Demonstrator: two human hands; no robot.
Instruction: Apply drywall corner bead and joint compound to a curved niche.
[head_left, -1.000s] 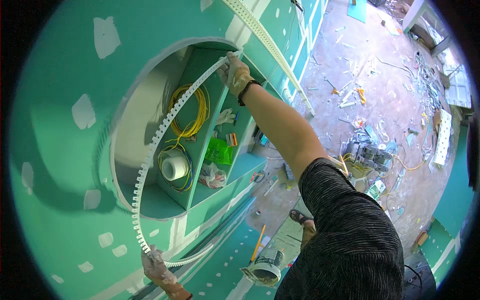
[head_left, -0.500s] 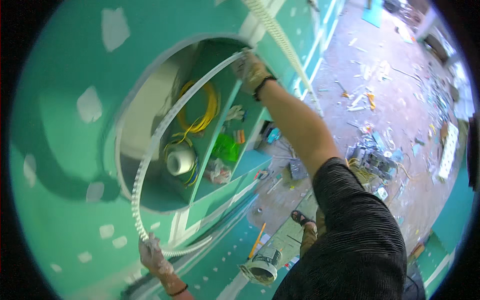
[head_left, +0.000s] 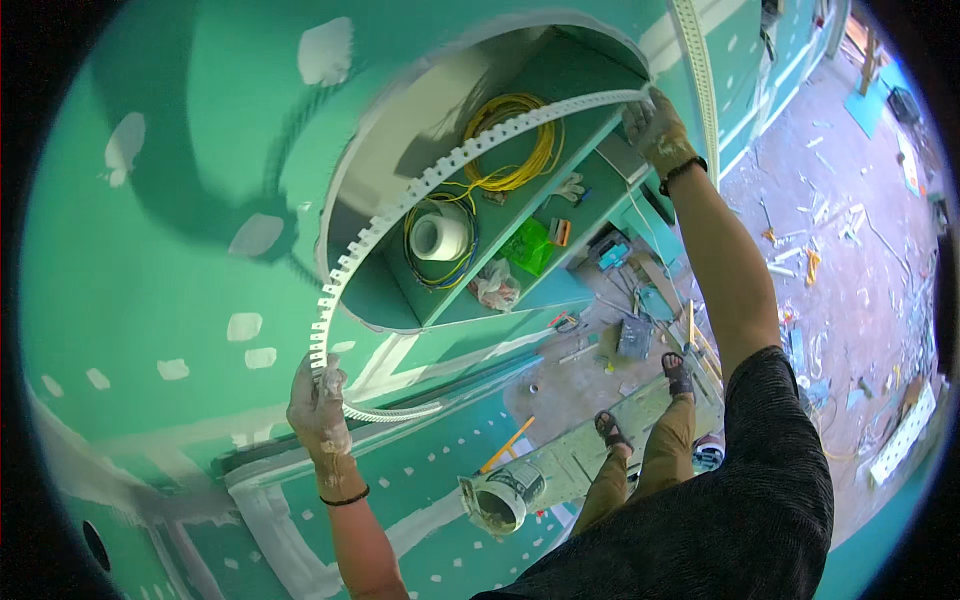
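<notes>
A white, notched flexible corner bead (head_left: 440, 172) bows between my two hands, in front of a rounded opening cut in the green board wall (head_left: 190, 290). My left hand (head_left: 320, 405), dusted with white compound, is closed around it at the lower left. From there its loose end curls back to the right, below the opening. My right hand (head_left: 655, 130) pinches the bead at the upper right, near the opening's edge. The bead passes across the opening and hides part of the shelves (head_left: 480, 285) inside.
On the shelves lie a yellow cable coil (head_left: 548, 150), a white roll (head_left: 438, 237) and a green bag (head_left: 528, 247). Another long white strip (head_left: 697, 75) leans at the upper right. My feet stand on a plank (head_left: 650, 440) near a bucket (head_left: 500, 508). Debris covers the floor (head_left: 790, 200).
Both hands and the bead have shifted right and stand out more in view. The picture has turned, bringing my left forearm and both feet into sight. Both hands still hold the bead.
</notes>
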